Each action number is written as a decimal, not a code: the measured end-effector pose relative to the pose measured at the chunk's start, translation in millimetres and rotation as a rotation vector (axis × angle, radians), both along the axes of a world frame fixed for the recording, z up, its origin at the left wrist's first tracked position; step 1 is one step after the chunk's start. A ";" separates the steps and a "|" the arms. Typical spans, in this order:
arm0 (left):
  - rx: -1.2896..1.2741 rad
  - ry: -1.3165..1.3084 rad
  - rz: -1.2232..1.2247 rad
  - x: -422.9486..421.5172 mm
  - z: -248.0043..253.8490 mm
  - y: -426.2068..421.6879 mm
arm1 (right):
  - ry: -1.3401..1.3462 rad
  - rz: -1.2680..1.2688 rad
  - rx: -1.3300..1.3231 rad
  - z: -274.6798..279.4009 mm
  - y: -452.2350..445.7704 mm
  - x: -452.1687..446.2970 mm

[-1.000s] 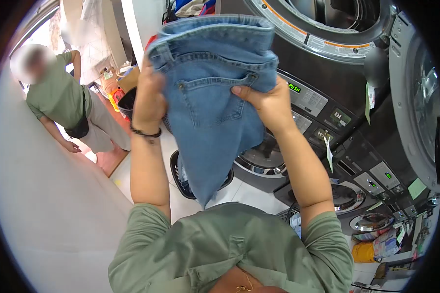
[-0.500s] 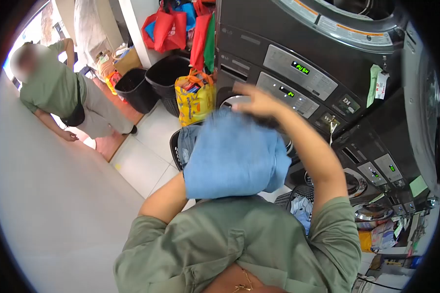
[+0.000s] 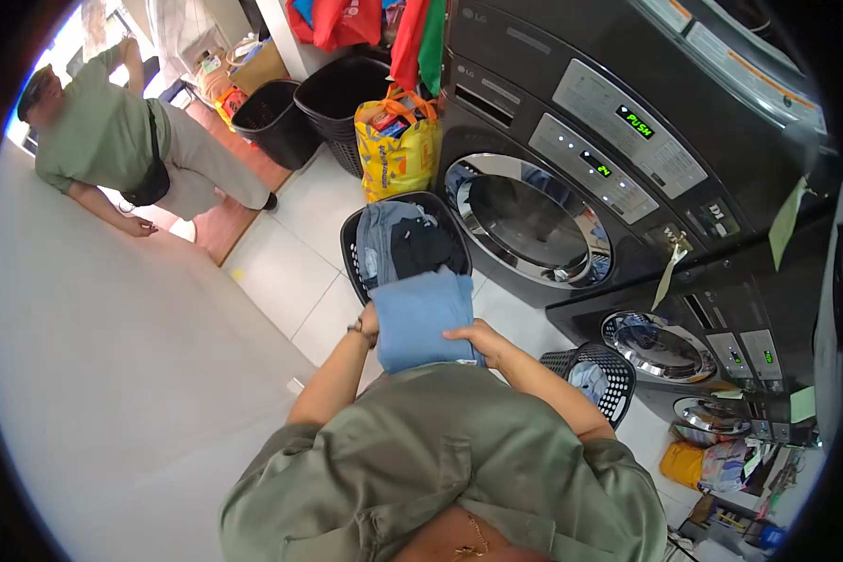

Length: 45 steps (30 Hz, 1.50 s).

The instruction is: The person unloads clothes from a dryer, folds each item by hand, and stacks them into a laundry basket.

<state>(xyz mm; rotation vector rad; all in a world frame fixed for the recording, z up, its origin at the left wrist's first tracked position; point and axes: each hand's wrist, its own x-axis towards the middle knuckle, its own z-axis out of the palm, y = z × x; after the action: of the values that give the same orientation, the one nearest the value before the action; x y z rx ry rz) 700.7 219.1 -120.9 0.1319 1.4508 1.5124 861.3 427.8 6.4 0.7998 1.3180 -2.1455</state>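
Note:
A folded light-blue denim garment is between my two hands, close to my chest. My left hand grips its left edge, with the fingers mostly hidden by the cloth. My right hand holds the right edge, its thumb on top and the other fingers out of sight underneath. Just beyond the garment is a black laundry basket. Grey-blue denim and a black piece of clothing lie inside it.
Stacked dark washers and dryers line the right, including a washer door. A second basket with clothes stands lower right. Beyond are a yellow shopping bag and black bins. A person stands at upper left beside a white surface.
The folded garment has come down lower, and my right hand has gone from reaching above it to holding its right edge. The basket behind it now shows more fully.

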 end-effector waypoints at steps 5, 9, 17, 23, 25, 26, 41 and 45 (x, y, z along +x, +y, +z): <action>-0.526 -0.367 0.061 39.6 9.2 -51.9 | -0.052 -0.273 -0.087 -24.0 15.5 -49.4; 0.033 -0.805 -0.171 -4.2 54.2 -23.5 | 0.305 -0.335 -0.021 28.3 27.3 -122.7; 0.774 -0.172 0.360 -149.3 219.0 56.4 | 0.738 -0.311 0.288 143.6 53.3 -206.7; 0.590 -0.179 0.381 -166.6 117.2 63.0 | 0.524 -0.253 0.487 68.1 71.8 -225.9; 0.500 -0.304 0.308 -151.7 58.7 61.3 | 0.329 -0.084 0.864 -19.6 92.5 -214.5; 0.244 -0.284 0.438 -127.6 74.6 58.3 | 0.271 0.197 1.147 -37.4 106.1 -197.8; -0.035 -0.137 0.537 -124.7 24.0 85.3 | 0.682 -0.062 2.288 534.0 469.0 -237.1; -0.019 -0.082 0.551 -109.9 40.4 88.1 | 0.236 0.235 1.578 525.8 481.4 -253.3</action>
<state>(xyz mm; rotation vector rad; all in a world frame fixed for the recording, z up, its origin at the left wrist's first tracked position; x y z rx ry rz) 590.8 307.2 -80.5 -0.3672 1.5053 1.9131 608.0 909.3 532.2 0.7670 2.9847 -0.6555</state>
